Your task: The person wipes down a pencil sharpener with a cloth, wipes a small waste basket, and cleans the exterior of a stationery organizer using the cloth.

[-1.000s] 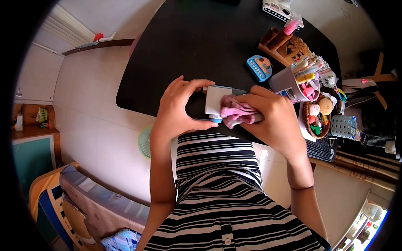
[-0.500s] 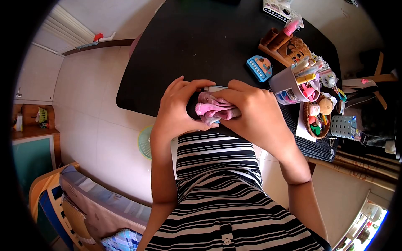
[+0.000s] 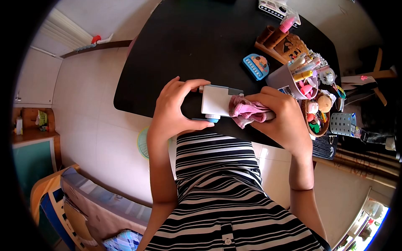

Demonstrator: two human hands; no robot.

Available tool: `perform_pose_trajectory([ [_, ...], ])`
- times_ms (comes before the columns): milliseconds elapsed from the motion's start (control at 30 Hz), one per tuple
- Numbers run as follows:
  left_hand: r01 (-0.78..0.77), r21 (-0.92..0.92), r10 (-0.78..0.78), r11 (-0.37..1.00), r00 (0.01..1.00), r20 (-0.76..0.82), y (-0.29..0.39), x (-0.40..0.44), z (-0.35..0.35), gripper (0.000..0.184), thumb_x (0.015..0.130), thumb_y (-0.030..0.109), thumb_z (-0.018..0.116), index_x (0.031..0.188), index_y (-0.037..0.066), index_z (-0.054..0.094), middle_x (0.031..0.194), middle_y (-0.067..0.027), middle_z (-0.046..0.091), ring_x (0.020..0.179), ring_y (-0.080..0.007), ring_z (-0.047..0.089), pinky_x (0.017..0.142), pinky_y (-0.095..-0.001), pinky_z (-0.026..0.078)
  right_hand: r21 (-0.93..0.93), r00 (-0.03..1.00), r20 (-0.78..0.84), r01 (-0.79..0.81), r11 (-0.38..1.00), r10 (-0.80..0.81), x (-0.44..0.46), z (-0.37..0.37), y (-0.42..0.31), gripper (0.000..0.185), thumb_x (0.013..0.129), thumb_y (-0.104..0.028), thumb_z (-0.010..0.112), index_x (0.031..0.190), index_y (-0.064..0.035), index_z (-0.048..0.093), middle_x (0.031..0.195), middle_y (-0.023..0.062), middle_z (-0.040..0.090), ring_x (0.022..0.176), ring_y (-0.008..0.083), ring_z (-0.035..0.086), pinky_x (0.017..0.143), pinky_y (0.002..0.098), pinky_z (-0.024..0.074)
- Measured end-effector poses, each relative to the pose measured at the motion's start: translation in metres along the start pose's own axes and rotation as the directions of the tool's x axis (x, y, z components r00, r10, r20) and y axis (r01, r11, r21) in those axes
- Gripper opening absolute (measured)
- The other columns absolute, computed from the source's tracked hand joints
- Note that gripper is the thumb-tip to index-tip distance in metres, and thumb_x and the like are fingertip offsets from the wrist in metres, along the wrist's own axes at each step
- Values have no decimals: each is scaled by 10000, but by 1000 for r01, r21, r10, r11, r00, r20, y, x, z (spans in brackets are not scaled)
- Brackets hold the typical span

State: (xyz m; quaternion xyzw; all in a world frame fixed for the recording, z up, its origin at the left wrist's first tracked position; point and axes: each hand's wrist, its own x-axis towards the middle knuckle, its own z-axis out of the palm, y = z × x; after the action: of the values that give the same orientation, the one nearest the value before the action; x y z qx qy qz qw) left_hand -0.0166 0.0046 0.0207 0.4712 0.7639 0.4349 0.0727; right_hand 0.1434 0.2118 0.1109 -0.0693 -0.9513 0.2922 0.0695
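A small white box-shaped device [image 3: 214, 100] is held over the desk's near edge, in front of my body. It has a grey section at its upper right and a round white-and-blue part at the bottom; its exact kind cannot be made out. My left hand [image 3: 171, 109] pinches it from the left, with the thumb by the round part and the fingers at the top. A crumpled pink and greyish cloth [image 3: 250, 110] is bunched in my right hand [image 3: 288, 115], at the device's right end. The cloth covers part of that end.
The black desk [image 3: 180, 46] bears a blue toy keyboard [image 3: 256, 67], a lilac pen cup [image 3: 279, 79], a wooden holder [image 3: 274, 52] and a wicker basket [image 3: 322, 130] of trinkets to the right. A green basket [image 3: 143, 143] stands on the floor below the left arm.
My right hand has moved right with the cloth, uncovering the device's white face. The cloth lay over the middle of it before. The left hand has stayed nearly in place.
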Motion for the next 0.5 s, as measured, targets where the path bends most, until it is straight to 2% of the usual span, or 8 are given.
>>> perform_pose_trajectory([
  [133, 0, -19, 0, 1000, 1000, -2, -1, 0, 0, 792, 515, 243, 922, 1246, 87, 659, 1134, -55, 710, 1017, -242, 679, 1207, -521, 305, -44, 1000, -11, 9, 999, -10, 3, 0, -4, 352, 707, -111, 823, 1055, -95, 768, 870, 78, 656, 790, 315, 690, 680, 406, 538],
  [233, -5, -23, 5, 1000, 1000, 2, -1, 0, 0, 787, 518, 233, 917, 1246, 84, 658, 1140, -55, 703, 1017, -241, 676, 1209, -515, 306, -59, 999, -35, 26, 998, -28, 10, 6, -8, 357, 710, -111, 817, 1063, -104, 768, 876, 78, 657, 781, 316, 694, 681, 405, 545],
  [367, -6, -27, 6, 1000, 1000, 8, -2, 0, -1, 789, 519, 231, 913, 1247, 73, 655, 1151, -59, 700, 1023, -250, 674, 1207, -514, 310, -53, 995, -55, 76, 996, -79, 23, 18, -16, 361, 688, -79, 830, 1041, -71, 757, 863, 87, 659, 765, 324, 684, 662, 403, 519],
  [500, -16, -10, 16, 1000, 1000, 6, -3, 0, -2, 796, 507, 244, 918, 1235, 56, 659, 1178, -76, 700, 1066, -282, 666, 1203, -516, 323, -83, 994, -3, 106, 991, -106, 38, 27, -26, 330, 711, -120, 823, 1028, -69, 747, 878, 89, 666, 782, 326, 690, 683, 408, 546],
])
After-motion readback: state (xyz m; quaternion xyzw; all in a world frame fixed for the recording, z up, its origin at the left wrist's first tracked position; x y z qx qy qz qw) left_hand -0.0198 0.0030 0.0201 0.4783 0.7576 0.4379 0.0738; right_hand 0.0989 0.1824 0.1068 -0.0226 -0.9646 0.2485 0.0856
